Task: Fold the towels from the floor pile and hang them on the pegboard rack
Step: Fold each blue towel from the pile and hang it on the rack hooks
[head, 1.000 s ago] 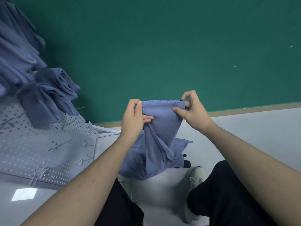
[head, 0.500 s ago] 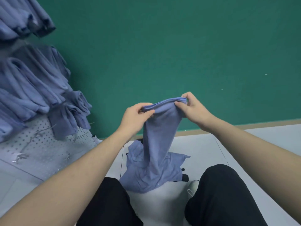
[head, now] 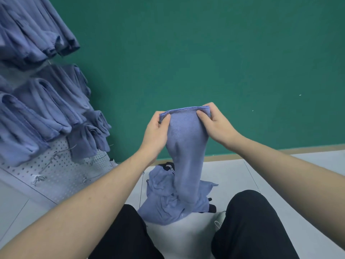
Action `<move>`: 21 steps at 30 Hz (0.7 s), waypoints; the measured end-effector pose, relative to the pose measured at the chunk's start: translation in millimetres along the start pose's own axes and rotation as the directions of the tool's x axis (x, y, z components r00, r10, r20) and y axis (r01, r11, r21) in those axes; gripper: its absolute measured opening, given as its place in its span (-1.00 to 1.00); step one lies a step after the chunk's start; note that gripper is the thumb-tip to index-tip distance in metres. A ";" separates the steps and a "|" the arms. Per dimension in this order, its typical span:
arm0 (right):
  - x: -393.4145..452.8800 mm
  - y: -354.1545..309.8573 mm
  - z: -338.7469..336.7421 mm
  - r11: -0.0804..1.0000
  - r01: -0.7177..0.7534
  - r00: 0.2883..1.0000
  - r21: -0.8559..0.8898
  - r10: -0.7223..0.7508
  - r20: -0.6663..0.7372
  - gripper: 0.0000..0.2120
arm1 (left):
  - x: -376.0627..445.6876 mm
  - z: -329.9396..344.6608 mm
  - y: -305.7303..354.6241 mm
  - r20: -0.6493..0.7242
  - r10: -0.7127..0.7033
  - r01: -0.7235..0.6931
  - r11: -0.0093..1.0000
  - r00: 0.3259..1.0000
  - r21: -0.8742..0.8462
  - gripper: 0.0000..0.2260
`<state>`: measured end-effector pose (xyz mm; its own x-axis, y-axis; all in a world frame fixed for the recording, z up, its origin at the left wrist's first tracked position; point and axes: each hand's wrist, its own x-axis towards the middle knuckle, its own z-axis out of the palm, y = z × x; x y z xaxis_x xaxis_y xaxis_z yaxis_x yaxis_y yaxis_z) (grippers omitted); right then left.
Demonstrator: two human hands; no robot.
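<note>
- left hand and right hand each pinch a top corner of one blue towel, thumbs in front, fingers curled behind the stitched hem; the hem is stretched between them.
- the towel hangs at chest height in front of the green wall, its lower end trailing down onto the floor pile.
- done so far, by the look of it: many folded towels already hang on the pegboard rack, filling its upper rows.
- left: this towel looks only partly folded, not yet hung; a small pile remains between the knees; bare hooks show low on the board.
- hard to tell: how many towels are in the pile, how many layers the held one has, a dark thing under the pile; rack top and left side are cut off.
</note>
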<state>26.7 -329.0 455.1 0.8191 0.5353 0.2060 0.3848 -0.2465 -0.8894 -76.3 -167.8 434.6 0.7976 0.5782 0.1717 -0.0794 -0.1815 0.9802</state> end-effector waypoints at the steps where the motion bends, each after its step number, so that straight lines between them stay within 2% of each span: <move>1: -2.3 -2.3 2.9 1.000 0.008 1.000 -0.001 -0.008 -0.019 -0.82 | -2.2 1.3 -0.1 -0.026 -0.013 0.013 1.000 1.000 -0.019 -0.82; 3: -5.5 -7.7 8.9 1.000 0.001 0.999 0.027 0.000 -0.044 -0.78 | -7.2 5.1 1.0 -0.081 -0.056 0.051 0.996 0.995 -0.069 -0.80; 5: -5.7 -12.7 15.0 0.996 -0.030 0.998 0.083 0.035 -0.055 -0.79 | -13.0 8.6 2.7 -0.066 -0.157 0.139 0.964 0.985 -0.228 -0.81; 8: -3.6 -20.3 22.5 0.982 -0.053 0.995 0.180 0.068 -0.074 -0.78 | -26.6 7.7 3.1 0.158 -0.267 0.310 0.813 0.951 -0.493 -0.70; 11: -1.1 -26.7 23.9 0.966 -0.061 0.993 0.250 0.085 -0.087 -0.77 | -40.6 4.7 -8.5 0.309 -0.274 0.395 0.796 0.911 -0.459 -0.63; 15: -0.1 -30.5 19.9 0.965 -0.113 0.987 0.235 0.136 -0.082 -0.84 | -48.9 7.6 -11.6 0.283 -0.274 0.380 0.808 0.919 -0.450 -0.66; 17: -1.6 -29.7 15.5 0.920 -0.224 0.971 0.322 0.240 -0.013 -0.77 | -46.9 8.2 -5.3 0.259 -0.258 0.353 0.820 0.931 -0.451 -0.67; 19: -6.6 -31.1 9.6 0.812 -0.363 0.932 0.457 0.325 0.163 -0.62 | -45.1 8.2 0.6 0.245 -0.246 0.335 0.829 0.938 -0.447 -0.68; 21: -12.8 -27.7 5.0 0.773 -0.415 0.907 0.480 0.310 0.284 -0.55 | -43.3 7.3 6.5 0.233 -0.253 0.336 0.820 0.939 -0.463 -0.69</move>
<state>3.4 -325.0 475.1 0.7415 0.6389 -0.2052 -0.2465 -0.0250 -0.9688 -107.0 -199.8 432.8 0.9082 0.4039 -0.1100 -0.0742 0.4139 0.9073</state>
